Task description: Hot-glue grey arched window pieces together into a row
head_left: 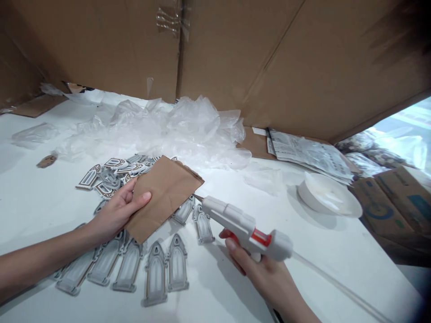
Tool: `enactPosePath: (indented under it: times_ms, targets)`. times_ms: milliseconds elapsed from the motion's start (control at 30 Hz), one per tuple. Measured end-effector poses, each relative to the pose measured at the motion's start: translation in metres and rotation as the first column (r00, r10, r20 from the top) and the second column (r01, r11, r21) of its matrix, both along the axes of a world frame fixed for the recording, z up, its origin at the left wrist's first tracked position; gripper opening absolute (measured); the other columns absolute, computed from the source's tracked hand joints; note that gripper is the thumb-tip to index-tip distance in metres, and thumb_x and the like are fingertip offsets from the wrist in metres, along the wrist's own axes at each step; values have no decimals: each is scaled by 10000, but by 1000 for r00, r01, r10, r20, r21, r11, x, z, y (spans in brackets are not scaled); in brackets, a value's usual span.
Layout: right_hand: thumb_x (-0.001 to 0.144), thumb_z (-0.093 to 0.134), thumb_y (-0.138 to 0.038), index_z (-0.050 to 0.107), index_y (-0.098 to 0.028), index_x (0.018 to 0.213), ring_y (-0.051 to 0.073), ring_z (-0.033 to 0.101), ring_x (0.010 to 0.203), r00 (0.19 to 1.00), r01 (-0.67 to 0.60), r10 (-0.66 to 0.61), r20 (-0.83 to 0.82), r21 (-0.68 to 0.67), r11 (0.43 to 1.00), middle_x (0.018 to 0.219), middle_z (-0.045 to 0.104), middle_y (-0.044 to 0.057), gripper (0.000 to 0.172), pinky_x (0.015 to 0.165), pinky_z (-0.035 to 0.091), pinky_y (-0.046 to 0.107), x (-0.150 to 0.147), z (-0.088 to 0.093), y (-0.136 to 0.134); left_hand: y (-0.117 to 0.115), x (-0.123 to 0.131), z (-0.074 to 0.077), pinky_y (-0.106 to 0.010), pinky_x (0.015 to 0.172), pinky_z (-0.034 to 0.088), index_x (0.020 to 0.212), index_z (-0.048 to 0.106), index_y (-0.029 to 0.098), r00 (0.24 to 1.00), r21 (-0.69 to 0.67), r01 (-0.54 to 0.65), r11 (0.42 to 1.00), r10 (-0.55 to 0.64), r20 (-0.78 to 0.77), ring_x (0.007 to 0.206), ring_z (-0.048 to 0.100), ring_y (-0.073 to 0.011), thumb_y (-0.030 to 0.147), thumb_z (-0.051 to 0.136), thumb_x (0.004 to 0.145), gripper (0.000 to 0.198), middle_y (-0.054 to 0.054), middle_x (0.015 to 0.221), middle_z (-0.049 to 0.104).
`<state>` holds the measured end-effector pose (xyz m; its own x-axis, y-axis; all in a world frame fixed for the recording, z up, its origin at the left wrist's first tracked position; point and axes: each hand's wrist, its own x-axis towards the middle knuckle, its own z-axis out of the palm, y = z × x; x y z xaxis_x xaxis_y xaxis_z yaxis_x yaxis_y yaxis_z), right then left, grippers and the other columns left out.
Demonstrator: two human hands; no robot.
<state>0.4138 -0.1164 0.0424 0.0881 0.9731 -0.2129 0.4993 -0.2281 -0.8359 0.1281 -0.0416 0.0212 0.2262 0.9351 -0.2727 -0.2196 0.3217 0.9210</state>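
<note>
The left hand [117,211] pinches the near-left edge of a brown cardboard piece [164,197], thumb on top; the cardboard's long axis runs from near left to far right, over grey arch cutouts [155,273] on the white bench [47,211]; the right hand [259,278] wraps a glue gun [242,226], its barrel pointing far left, nozzle just beside the cardboard's right edge.

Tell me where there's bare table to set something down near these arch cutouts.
Bare white tabletop lies left of the arch-shaped cutouts, below the crumpled plastic sheeting. Another patch sits between the white dish and the glue gun's cord. Cutouts crowd around the left hand and cardboard piece.
</note>
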Motion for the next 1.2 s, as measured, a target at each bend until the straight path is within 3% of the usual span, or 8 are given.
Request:
enactPosePath:
  times_ms: [100, 200, 367, 500, 767, 967, 1067, 1200]
  targets:
    - [845, 536, -635, 619, -180, 882, 94, 364, 448, 958, -19, -37, -283, -193, 981, 475, 397, -60, 464, 447, 285, 230, -4, 5, 2, -2, -2, -4, -224, 726, 615, 1269, 504, 284, 1000, 83, -11, 996, 13, -27, 915, 726, -197, 370, 716, 854, 474, -32, 1174, 707]
    - [838, 544, -656, 577, -171, 936, 72, 304, 404, 864, -79, -55, -500, -242, 967, 460, 366, -84, 496, 406, 175, 212, -6, 10, 6, -4, -2, -6, -216, 718, 615, 1242, 504, 272, 996, 160, -45, 986, 56, -65, 914, 729, -201, 365, 722, 848, 460, -30, 1136, 721]
    - [852, 558, -647, 532, -172, 930, 46, 265, 368, 764, -73, -87, -639, -219, 973, 457, 369, -103, 483, 401, 153, 207, -4, 8, 9, -5, -2, -7, -245, 707, 624, 1233, 493, 266, 996, 192, -44, 980, 58, -72, 882, 736, -208, 371, 715, 852, 453, -31, 1102, 729]
    - [826, 607, -631, 505, -181, 918, 50, 275, 347, 710, -158, -64, -702, -247, 956, 440, 390, -104, 470, 380, 162, 205, -2, 1, 9, -4, -2, -8, -291, 742, 629, 1251, 487, 266, 994, 201, -55, 978, 73, -83, 945, 725, -240, 400, 709, 848, 479, -45, 1140, 717]
    - [858, 558, -639, 498, -181, 924, 44, 232, 367, 730, -116, -93, -677, -257, 959, 454, 374, -110, 467, 397, 121, 205, -4, 8, 7, -6, 0, -2, -282, 710, 625, 1226, 502, 230, 983, 178, -68, 982, 97, -156, 930, 724, -257, 444, 731, 812, 520, -68, 1132, 717]
    - [853, 560, -625, 498, -186, 908, 52, 239, 368, 765, -92, -84, -638, -237, 967, 442, 368, -111, 447, 406, 139, 209, -7, 9, 7, -8, 1, 3, -260, 734, 623, 1224, 492, 254, 988, 161, -69, 985, 90, -128, 939, 724, -236, 417, 733, 821, 497, -51, 1154, 711]
    - [846, 551, -633, 550, -177, 898, 66, 276, 397, 853, -44, -60, -518, -186, 982, 447, 376, -95, 459, 430, 206, 219, -7, 9, 5, -7, 0, 1, -272, 717, 629, 1273, 479, 258, 993, 129, -48, 990, 62, -103, 953, 723, -255, 417, 734, 821, 543, -65, 1182, 702]
    - [840, 540, -647, 638, -177, 868, 108, 391, 472, 976, 22, -49, -214, -130, 991, 475, 426, -52, 481, 496, 340, 250, -4, 5, -2, -4, -3, -1, -274, 721, 628, 1318, 473, 283, 999, 87, -12, 996, 16, -50, 983, 717, -267, 403, 722, 834, 558, -65, 1222, 690]
